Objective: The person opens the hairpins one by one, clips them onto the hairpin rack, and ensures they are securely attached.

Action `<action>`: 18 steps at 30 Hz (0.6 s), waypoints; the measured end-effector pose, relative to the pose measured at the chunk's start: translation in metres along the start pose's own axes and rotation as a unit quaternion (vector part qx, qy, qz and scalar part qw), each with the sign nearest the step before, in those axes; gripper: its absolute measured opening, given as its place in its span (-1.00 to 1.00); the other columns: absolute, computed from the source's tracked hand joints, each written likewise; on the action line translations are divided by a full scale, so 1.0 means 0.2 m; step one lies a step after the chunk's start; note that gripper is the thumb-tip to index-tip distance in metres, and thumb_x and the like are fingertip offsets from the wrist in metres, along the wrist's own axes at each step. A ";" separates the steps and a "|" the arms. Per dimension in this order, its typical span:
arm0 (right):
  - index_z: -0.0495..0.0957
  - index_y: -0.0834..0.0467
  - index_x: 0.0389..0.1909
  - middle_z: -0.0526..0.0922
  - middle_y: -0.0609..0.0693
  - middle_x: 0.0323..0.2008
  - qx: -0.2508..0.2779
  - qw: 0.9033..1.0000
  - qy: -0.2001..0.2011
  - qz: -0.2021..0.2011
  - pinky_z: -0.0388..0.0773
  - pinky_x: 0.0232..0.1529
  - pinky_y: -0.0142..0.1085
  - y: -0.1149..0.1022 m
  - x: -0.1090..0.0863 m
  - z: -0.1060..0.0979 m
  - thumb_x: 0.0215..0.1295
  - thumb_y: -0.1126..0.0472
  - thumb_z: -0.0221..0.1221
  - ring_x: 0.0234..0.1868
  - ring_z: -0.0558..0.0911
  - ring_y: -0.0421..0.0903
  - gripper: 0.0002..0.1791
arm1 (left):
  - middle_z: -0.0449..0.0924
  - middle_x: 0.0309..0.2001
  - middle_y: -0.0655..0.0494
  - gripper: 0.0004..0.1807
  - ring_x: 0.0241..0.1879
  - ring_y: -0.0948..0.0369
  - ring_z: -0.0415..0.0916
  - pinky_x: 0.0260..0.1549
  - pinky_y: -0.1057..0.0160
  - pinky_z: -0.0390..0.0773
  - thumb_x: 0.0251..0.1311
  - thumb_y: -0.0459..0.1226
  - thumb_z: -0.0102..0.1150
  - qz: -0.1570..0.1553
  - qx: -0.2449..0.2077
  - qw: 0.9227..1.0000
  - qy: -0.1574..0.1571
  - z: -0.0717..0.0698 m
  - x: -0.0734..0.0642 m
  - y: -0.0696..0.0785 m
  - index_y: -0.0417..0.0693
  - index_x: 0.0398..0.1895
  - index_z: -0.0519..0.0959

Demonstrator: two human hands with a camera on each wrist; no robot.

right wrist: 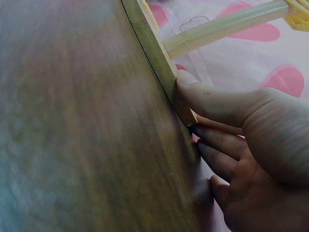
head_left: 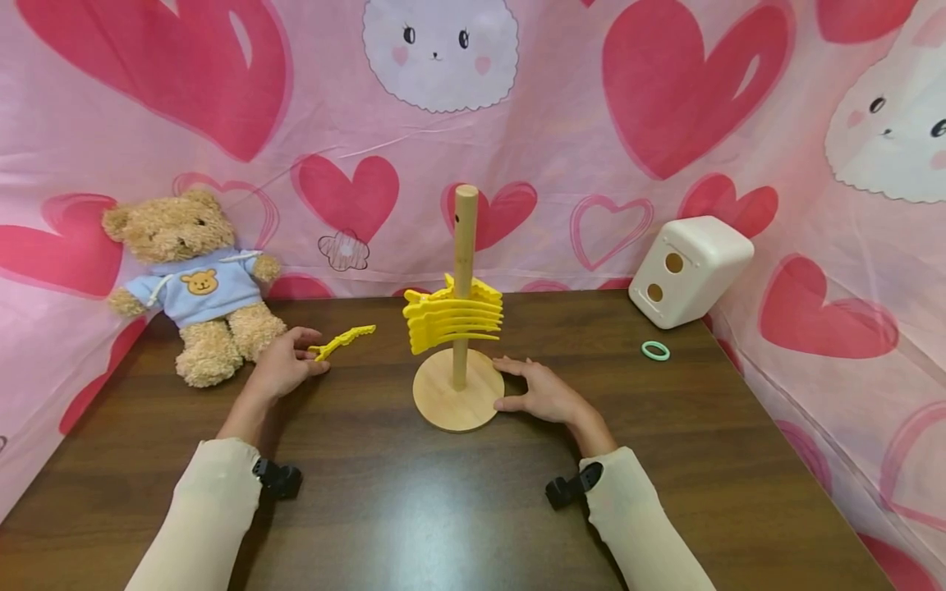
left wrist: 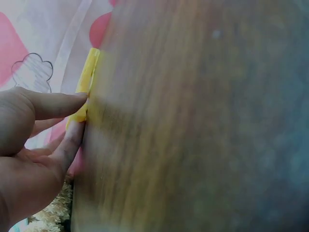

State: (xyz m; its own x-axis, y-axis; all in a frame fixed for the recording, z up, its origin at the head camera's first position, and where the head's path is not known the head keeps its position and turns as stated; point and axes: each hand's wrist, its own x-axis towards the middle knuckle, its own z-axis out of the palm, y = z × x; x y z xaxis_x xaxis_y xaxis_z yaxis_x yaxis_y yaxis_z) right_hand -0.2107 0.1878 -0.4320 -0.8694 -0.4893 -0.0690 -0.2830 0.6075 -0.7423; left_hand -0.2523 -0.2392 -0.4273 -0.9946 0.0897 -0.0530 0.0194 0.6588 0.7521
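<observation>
On the table's left, my left hand (head_left: 284, 361) pinches one end of a yellow hair clip (head_left: 347, 338) between thumb and fingers. The clip lies low along the tabletop, its toothed end pointing right. A wooden stand (head_left: 460, 402) with a round base and upright post is at the centre. Several more yellow hair clips (head_left: 454, 316) are clamped round its post, fanned out one above another. My right hand (head_left: 543, 391) holds the right rim of the base. In the right wrist view, the thumb (right wrist: 207, 99) is against the base edge and the fingers are low beside it.
A teddy bear (head_left: 210, 287) in a blue top leans at the back left, close behind my left hand. At the back right is a white box (head_left: 691, 271) with two round holes, and a mint-green ring (head_left: 655, 351) lies before it. Pink heart-print cloth hangs behind.
</observation>
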 end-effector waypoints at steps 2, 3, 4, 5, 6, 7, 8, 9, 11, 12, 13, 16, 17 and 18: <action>0.37 0.29 0.42 0.34 0.23 0.43 -0.001 1.000 -0.002 0.002 -0.22 0.53 0.07 0.00 0.00 0.00 0.25 0.16 0.42 0.51 0.20 0.14 -0.23 | 0.46 0.14 -0.42 -0.38 0.06 -0.19 0.49 -0.05 0.03 0.53 0.21 -0.35 0.39 -0.021 0.000 1.000 -0.009 0.00 0.00 0.01 -0.42 0.27 0.38; 0.37 0.29 0.42 0.34 0.23 0.43 -0.001 1.000 -0.002 0.002 -0.22 0.53 0.07 0.01 0.00 0.00 0.25 0.16 0.42 0.51 0.20 0.14 -0.23 | 0.48 0.11 -0.41 -0.39 0.05 -0.18 0.49 -0.06 0.04 0.53 0.21 -0.35 0.40 -0.029 -0.001 0.999 -0.012 -0.01 -0.01 0.01 -0.42 0.26 0.39; 0.37 0.29 0.42 0.34 0.23 0.43 -0.002 1.000 -0.003 0.001 -0.22 0.53 0.07 0.01 0.00 0.00 0.25 0.15 0.42 0.51 0.21 0.14 -0.23 | 0.49 0.09 -0.40 -0.39 0.04 -0.18 0.50 -0.08 0.06 0.53 0.20 -0.35 0.41 -0.033 -0.001 0.999 -0.014 -0.01 -0.01 0.01 -0.43 0.24 0.40; 0.37 0.29 0.43 0.34 0.23 0.43 -0.002 1.000 -0.003 0.001 -0.22 0.53 0.07 0.01 0.00 0.00 0.25 0.15 0.42 0.51 0.21 0.14 -0.23 | 0.52 0.05 -0.39 -0.40 0.02 -0.16 0.50 -0.10 0.09 0.53 0.19 -0.34 0.42 -0.035 0.001 0.999 -0.014 -0.01 -0.01 0.02 -0.44 0.22 0.42; 0.37 0.29 0.43 0.34 0.23 0.43 -0.003 1.000 -0.002 -0.001 -0.22 0.53 0.07 0.01 0.00 0.00 0.25 0.15 0.42 0.50 0.22 0.14 -0.23 | 0.54 0.01 -0.37 -0.42 -0.01 -0.14 0.51 -0.13 0.12 0.53 0.17 -0.34 0.43 -0.037 0.004 0.999 -0.012 -0.01 0.00 0.02 -0.44 0.19 0.44; 0.37 0.29 0.43 0.34 0.23 0.43 -0.003 1.000 -0.002 -0.002 -0.22 0.52 0.08 0.01 0.01 0.00 0.25 0.15 0.42 0.50 0.22 0.14 -0.23 | 0.56 -0.03 -0.34 -0.44 -0.05 -0.12 0.52 -0.17 0.15 0.52 0.16 -0.33 0.44 -0.037 0.007 0.999 -0.010 -0.01 0.00 0.02 -0.44 0.16 0.47; 0.37 0.29 0.42 0.34 0.23 0.43 -0.003 1.000 -0.001 -0.003 -0.22 0.52 0.09 0.01 0.00 0.00 0.25 0.15 0.42 0.50 0.23 0.15 -0.23 | 0.58 -0.07 -0.30 -0.46 -0.09 -0.09 0.52 -0.21 0.18 0.51 0.14 -0.32 0.46 -0.036 0.011 0.999 -0.007 0.00 0.00 0.02 -0.43 0.12 0.50; 0.37 0.29 0.42 0.35 0.23 0.43 -0.004 1.000 0.000 -0.005 -0.22 0.52 0.09 0.01 0.01 0.00 0.25 0.15 0.42 0.50 0.23 0.15 -0.23 | 0.59 -0.11 -0.27 -0.47 -0.12 -0.07 0.52 -0.25 0.20 0.50 0.12 -0.31 0.48 -0.034 0.013 0.999 -0.005 0.00 0.01 0.02 -0.43 0.09 0.52; 0.37 0.29 0.42 0.35 0.23 0.42 -0.006 1.000 0.000 -0.006 -0.21 0.52 0.08 0.02 0.01 0.00 0.25 0.15 0.42 0.50 0.24 0.14 -0.23 | 0.61 -0.16 -0.22 -0.50 -0.18 -0.03 0.52 -0.30 0.22 0.49 0.10 -0.28 0.51 -0.030 0.017 0.999 0.000 0.00 0.01 0.02 -0.40 0.02 0.56; 0.37 0.28 0.42 0.35 0.23 0.42 -0.007 1.000 0.000 -0.007 -0.21 0.53 0.08 0.02 0.01 0.00 0.25 0.15 0.42 0.50 0.24 0.13 -0.23 | 0.61 -0.17 -0.20 -0.51 -0.19 -0.02 0.52 -0.30 0.22 0.49 0.10 -0.27 0.52 -0.027 0.018 0.999 0.001 0.01 0.01 0.02 -0.38 0.00 0.57; 0.37 0.28 0.43 0.35 0.22 0.43 -0.008 1.000 -0.001 -0.007 -0.21 0.52 0.08 0.02 0.01 0.00 0.25 0.14 0.42 0.50 0.24 0.13 -0.23 | 0.61 -0.16 -0.20 -0.52 -0.19 -0.02 0.52 -0.30 0.21 0.49 0.09 -0.26 0.52 -0.022 0.018 1.000 0.003 0.01 0.01 0.02 -0.36 -0.01 0.58; 0.37 0.27 0.43 0.35 0.21 0.43 -0.010 1.000 -0.002 -0.003 -0.21 0.53 0.07 0.02 0.01 0.00 0.25 0.13 0.41 0.50 0.23 0.12 -0.23 | 0.62 -0.10 -0.24 -0.53 -0.14 -0.05 0.55 -0.25 0.20 0.50 0.11 -0.25 0.51 -0.005 0.015 1.000 0.008 0.02 0.01 0.03 -0.33 0.01 0.58; 0.37 0.26 0.43 0.34 0.21 0.44 -0.009 1.000 -0.002 -0.001 -0.20 0.52 0.08 0.03 0.01 0.00 0.26 0.13 0.41 0.50 0.22 0.12 -0.23 | 0.62 -0.07 -0.25 -0.52 -0.12 -0.06 0.56 -0.23 0.21 0.51 0.13 -0.24 0.50 -0.002 0.013 1.000 0.011 0.02 0.00 0.03 -0.33 0.03 0.58; 0.37 0.26 0.43 0.34 0.21 0.44 -0.009 1.000 -0.002 0.001 -0.20 0.52 0.08 0.03 0.01 0.00 0.26 0.13 0.41 0.51 0.22 0.12 -0.23 | 0.61 -0.04 -0.27 -0.51 -0.09 -0.07 0.55 -0.22 0.21 0.51 0.14 -0.23 0.49 0.000 0.010 1.000 0.015 0.02 0.00 0.04 -0.33 0.05 0.57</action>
State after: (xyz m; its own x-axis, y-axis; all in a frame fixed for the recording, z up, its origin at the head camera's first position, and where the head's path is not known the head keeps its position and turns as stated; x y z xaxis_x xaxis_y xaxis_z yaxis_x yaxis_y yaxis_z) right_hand -0.2140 0.1897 -0.4361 -0.8678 -0.4915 -0.0729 -0.2891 0.6187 -0.7305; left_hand -0.2512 -0.2316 -0.4240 -0.9972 0.0673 -0.0336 0.0205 0.6731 0.7393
